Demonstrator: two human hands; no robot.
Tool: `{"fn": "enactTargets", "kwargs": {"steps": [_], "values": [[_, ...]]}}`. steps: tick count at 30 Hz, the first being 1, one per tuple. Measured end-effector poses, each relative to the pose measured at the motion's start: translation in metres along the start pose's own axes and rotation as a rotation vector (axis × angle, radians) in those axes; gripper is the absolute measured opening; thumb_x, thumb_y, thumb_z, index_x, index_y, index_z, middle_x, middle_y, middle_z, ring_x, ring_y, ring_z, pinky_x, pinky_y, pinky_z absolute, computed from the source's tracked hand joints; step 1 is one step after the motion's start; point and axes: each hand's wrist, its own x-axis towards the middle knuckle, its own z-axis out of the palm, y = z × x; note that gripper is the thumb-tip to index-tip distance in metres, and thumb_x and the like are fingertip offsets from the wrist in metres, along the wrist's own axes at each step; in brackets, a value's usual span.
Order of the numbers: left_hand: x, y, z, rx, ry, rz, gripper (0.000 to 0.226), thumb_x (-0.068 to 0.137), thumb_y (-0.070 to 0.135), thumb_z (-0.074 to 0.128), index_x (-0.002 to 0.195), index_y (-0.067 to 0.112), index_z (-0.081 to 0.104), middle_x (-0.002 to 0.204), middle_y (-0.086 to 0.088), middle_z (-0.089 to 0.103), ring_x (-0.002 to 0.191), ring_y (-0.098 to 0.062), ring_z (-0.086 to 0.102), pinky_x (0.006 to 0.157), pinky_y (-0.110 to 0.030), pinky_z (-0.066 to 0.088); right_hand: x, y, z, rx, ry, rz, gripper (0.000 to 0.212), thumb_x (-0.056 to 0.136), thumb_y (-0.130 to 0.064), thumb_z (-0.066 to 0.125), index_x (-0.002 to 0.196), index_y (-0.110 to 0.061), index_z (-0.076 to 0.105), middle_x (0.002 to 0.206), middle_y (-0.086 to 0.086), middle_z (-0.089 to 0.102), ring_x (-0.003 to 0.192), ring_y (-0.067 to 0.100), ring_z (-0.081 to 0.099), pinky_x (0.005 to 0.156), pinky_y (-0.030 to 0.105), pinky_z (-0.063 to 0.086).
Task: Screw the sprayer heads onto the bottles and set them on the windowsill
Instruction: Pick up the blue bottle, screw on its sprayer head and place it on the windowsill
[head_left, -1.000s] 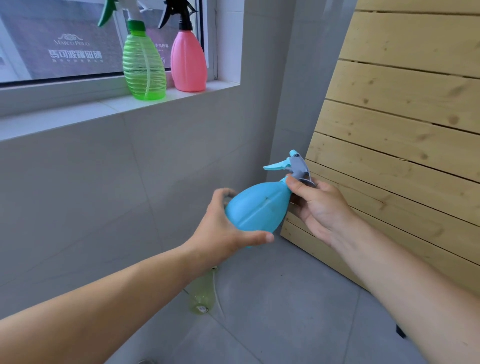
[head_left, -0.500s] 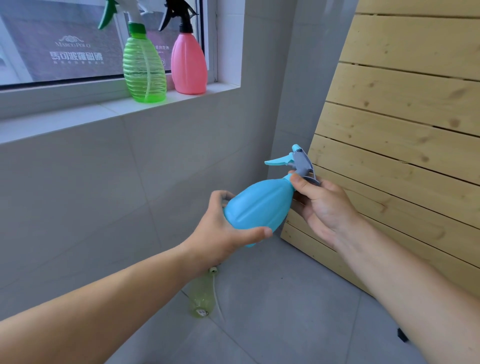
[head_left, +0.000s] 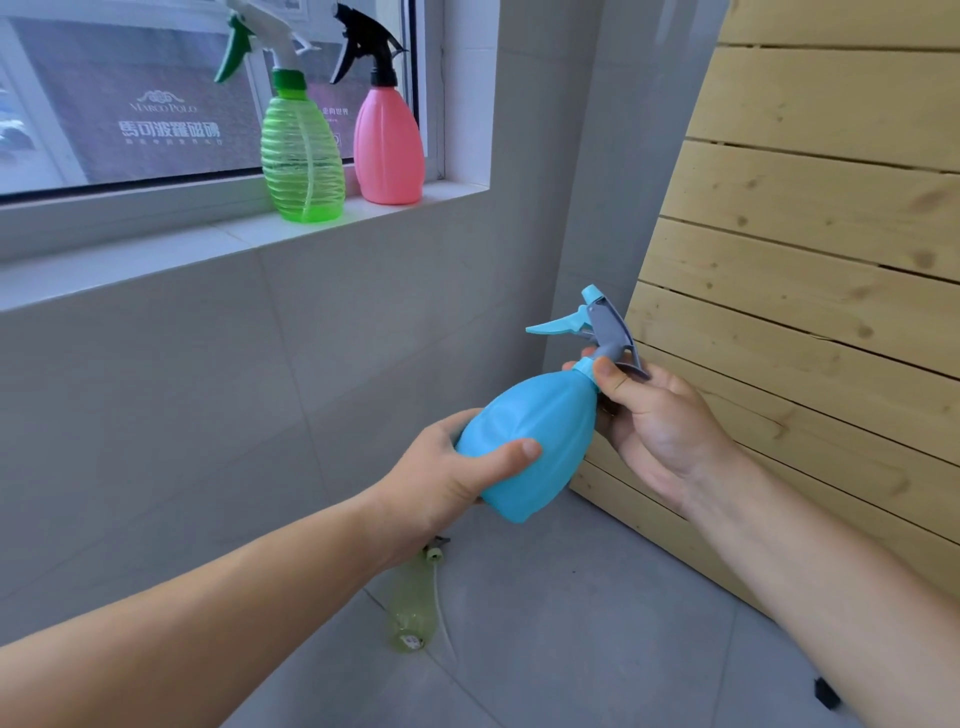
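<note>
Ribbed green translucent bottle (head_left: 304, 156) and smooth pink plastic bottle (head_left: 388, 148) stand on white windowsill (head_left: 130, 260). Left hand (head_left: 447, 480) grips blue plastic bottle (head_left: 530, 447), now raised slightly; right hand (head_left: 657, 421) pinches grey-blue sprayer head (head_left: 597, 327) collar; likely final tightening.

Bright daylight via window (head_left: 156, 93), sharp pic, wide-angle bend at edges.

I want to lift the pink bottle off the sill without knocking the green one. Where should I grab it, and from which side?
Grip the pink bottle at its narrow shoulder just under the black sprayer head, coming from the front. It stands upright; the green bottle crowds its left, the window reveal its right, and the trigger points left.
</note>
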Motion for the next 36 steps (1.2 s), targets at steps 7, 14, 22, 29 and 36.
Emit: {"fn": "enactTargets", "kwargs": {"steps": [7, 14, 22, 29, 36], "values": [[0.001, 0.002, 0.0, 0.109, -0.054, -0.012, 0.051, 0.078, 0.034, 0.083, 0.124, 0.025, 0.065, 0.114, -0.003, 0.077, 0.101, -0.018, 0.076, 0.082, -0.033, 0.063, 0.0, 0.003, -0.004, -0.032, 0.003, 0.041, 0.014, 0.09, -0.009, 0.06, 0.102, -0.005, 0.066, 0.095, 0.014, 0.073, 0.09, 0.025, 0.069, 0.089, 0.038, 0.054], [-0.005, 0.01, -0.001, -0.051, -0.243, -0.215, 0.052, 0.086, 0.048, 0.064, 0.132, 0.026, 0.064, 0.11, 0.002, 0.077, 0.093, -0.014, 0.074, 0.072, -0.026, 0.058, -0.003, -0.005, -0.005, -0.069, -0.103, 0.098, 0.042, 0.078, -0.02, 0.066, 0.118, -0.007, 0.064, 0.11, 0.013, 0.075, 0.091, 0.019, 0.073, 0.075, 0.031, 0.058], [-0.002, 0.014, -0.014, -0.001, -0.058, -0.061, 0.056, 0.077, 0.036, 0.081, 0.129, 0.025, 0.061, 0.12, -0.007, 0.075, 0.106, -0.024, 0.075, 0.092, -0.041, 0.06, -0.013, -0.002, 0.013, -0.277, -0.041, 0.018, 0.025, 0.093, -0.021, 0.06, 0.115, -0.009, 0.063, 0.103, 0.008, 0.073, 0.083, 0.016, 0.07, 0.069, 0.033, 0.056], [-0.016, 0.05, -0.034, -0.038, 0.192, 0.239, 0.061, 0.084, 0.029, 0.076, 0.138, 0.027, 0.049, 0.123, -0.009, 0.071, 0.101, -0.02, 0.075, 0.078, -0.026, 0.06, -0.026, -0.006, 0.069, -0.491, -0.264, -0.095, 0.038, 0.093, -0.026, 0.062, 0.129, -0.035, 0.055, 0.106, -0.001, 0.076, 0.101, 0.018, 0.072, 0.079, 0.049, 0.061], [-0.035, 0.105, -0.09, 0.093, 0.351, 0.316, 0.042, 0.1, 0.041, 0.056, 0.14, 0.029, 0.052, 0.125, -0.002, 0.072, 0.114, -0.017, 0.071, 0.105, -0.038, 0.052, 0.006, -0.016, 0.148, -0.488, -0.407, -0.189, 0.052, 0.094, -0.02, 0.062, 0.141, -0.037, 0.047, 0.117, 0.006, 0.072, 0.1, 0.017, 0.073, 0.087, 0.045, 0.059]]}}
